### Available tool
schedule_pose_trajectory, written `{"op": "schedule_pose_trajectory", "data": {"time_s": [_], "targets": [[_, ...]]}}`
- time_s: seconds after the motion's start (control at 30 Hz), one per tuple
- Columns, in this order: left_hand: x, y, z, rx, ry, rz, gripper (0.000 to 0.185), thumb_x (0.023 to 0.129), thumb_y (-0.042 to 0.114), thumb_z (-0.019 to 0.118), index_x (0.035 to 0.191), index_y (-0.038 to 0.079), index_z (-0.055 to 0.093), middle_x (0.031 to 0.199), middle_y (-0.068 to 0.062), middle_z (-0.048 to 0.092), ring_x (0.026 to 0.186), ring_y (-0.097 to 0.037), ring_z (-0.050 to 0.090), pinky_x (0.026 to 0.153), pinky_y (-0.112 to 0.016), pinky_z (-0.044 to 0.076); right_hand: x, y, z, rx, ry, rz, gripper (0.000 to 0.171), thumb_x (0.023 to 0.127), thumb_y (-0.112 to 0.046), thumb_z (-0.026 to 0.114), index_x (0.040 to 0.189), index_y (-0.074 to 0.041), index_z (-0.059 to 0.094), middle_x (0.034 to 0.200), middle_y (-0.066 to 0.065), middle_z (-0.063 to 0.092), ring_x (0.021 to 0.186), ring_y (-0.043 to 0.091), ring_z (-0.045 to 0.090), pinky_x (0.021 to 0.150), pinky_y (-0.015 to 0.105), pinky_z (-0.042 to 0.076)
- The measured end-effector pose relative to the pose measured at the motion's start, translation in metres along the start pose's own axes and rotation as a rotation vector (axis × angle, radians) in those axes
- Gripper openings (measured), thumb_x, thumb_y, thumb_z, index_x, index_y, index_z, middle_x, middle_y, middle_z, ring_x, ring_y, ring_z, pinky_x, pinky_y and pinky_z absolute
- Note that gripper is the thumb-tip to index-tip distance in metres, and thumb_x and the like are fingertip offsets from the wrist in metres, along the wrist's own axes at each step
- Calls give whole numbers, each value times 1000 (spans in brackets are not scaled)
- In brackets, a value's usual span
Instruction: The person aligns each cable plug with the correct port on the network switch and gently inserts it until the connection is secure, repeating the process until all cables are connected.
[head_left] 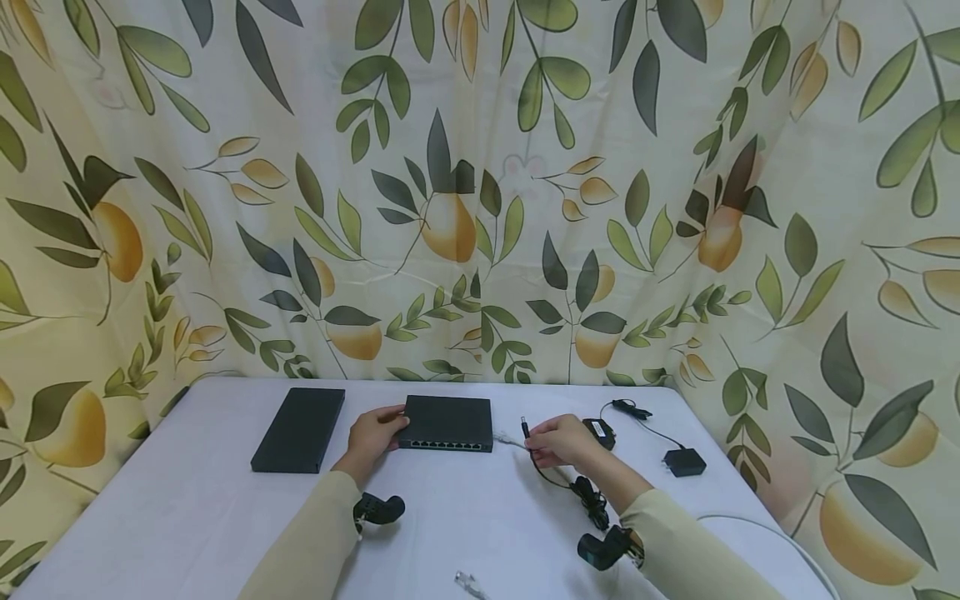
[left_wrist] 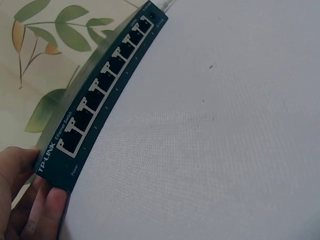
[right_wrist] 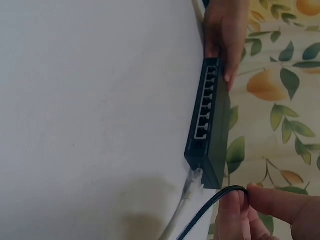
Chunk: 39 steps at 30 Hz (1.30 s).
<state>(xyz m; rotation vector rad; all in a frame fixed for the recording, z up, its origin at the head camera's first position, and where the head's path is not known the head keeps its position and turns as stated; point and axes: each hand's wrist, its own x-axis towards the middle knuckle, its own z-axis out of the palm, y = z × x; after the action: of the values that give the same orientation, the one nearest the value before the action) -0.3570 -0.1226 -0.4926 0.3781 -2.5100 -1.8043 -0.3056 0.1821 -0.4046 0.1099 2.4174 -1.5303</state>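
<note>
While the left grip [head_left: 377, 433] holds the switch [head_left: 448, 421] by its left end, toward the back of the counter [head_left: 427, 533], the right grip [head_left: 561, 442] pinches a black cord [head_left: 552, 481] near its plug [head_left: 524, 424], off the switch's right end. Long axis left to right, ports [head_left: 442, 445] along near side.

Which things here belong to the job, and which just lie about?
Apparently in the job:
Ethernet switch, held by the left hand
Black cable, pinched by the right hand
Pale cable by the switch

Seemingly lying about:
Flat black box
Rightmost adapter
Foreground clear plug
</note>
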Motion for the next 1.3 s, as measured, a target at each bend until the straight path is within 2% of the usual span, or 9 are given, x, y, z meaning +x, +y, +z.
{"op": "schedule_pose_trajectory", "data": {"time_s": [0.13,0.27,0.43,0.83,1.03,1.3], "targets": [[1,-1,0,-2,-1,-8,33,83,27,65,115,21,63,114,-6,56,92,-22,55,60,-21,50,-1,-2,6,35,-27,-1,18,82,-6,64,95,7,60,81,17,65,62,16,62,60,29,53],[-1,0,-1,-13,-6,-10,33,83,26,65,115,21,63,115,-6,56,93,-22,55,62,-22,51,4,0,14,75,-10,36,18,81,-2,63,96,7,60,82,19,65,59,16,61,60,30,53],[-3,1,-2,-20,-5,-19,33,83,25,65,115,21,63,116,-7,55,93,-22,54,62,-22,51,7,3,21,90,-34,56,17,82,-3,63,96,6,60,80,18,64,57,15,59,58,30,53],[0,-1,-1,-20,1,-25,32,82,26,66,114,22,64,115,-6,56,92,-22,55,57,-19,49,13,13,35,162,-105,76,26,83,-3,62,105,10,57,70,7,61,56,10,57,57,24,52],[1,-1,0,-24,-7,-23,33,82,26,66,115,21,63,116,-6,56,94,-22,55,61,-23,51,17,18,41,179,-103,86,23,83,-3,62,102,9,59,70,5,61,56,9,56,54,21,51],[1,0,-1,-31,-9,-36,33,82,27,66,114,23,64,115,-6,56,92,-22,56,61,-22,51,22,21,47,167,-117,101,18,82,-4,62,96,8,62,68,5,61,56,10,57,54,21,50]]}}
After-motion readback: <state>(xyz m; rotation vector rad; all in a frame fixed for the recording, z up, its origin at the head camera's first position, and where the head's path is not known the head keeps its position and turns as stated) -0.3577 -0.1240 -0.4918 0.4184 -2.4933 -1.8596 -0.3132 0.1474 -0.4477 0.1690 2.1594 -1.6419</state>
